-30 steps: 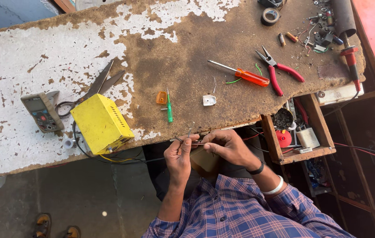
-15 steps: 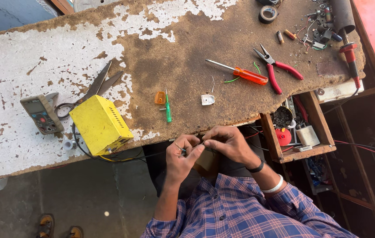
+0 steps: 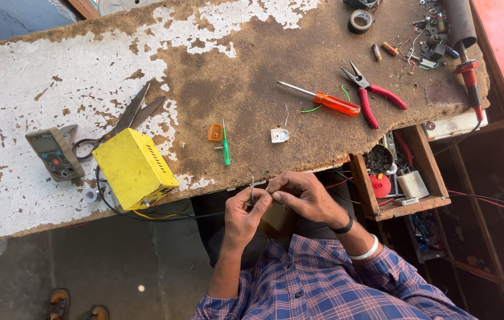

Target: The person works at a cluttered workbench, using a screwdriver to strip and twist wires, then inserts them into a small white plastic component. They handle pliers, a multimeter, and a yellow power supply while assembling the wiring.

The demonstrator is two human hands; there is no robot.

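Both hands meet just below the front edge of the worn workbench (image 3: 252, 89). My left hand (image 3: 245, 214) pinches a thin grey wire (image 3: 252, 191) whose end sticks up between the fingers. My right hand (image 3: 303, 195) grips the same wire from the right, fingers closed close against the left hand. A black cable (image 3: 163, 217) runs from the hands left to a yellow metal box (image 3: 134, 169) on the bench edge.
On the bench lie a grey multimeter (image 3: 54, 153), scissors (image 3: 128, 116), a small green screwdriver (image 3: 226, 146), an orange clip (image 3: 215, 132), a white plastic piece (image 3: 279, 136), an orange-handled screwdriver (image 3: 326, 101), red pliers (image 3: 372, 96) and black tape (image 3: 361, 21). An open drawer (image 3: 400, 181) holds small parts.
The hands have drawn closer together and the wire end now points upward between the fingers. Nothing on the bench has moved.
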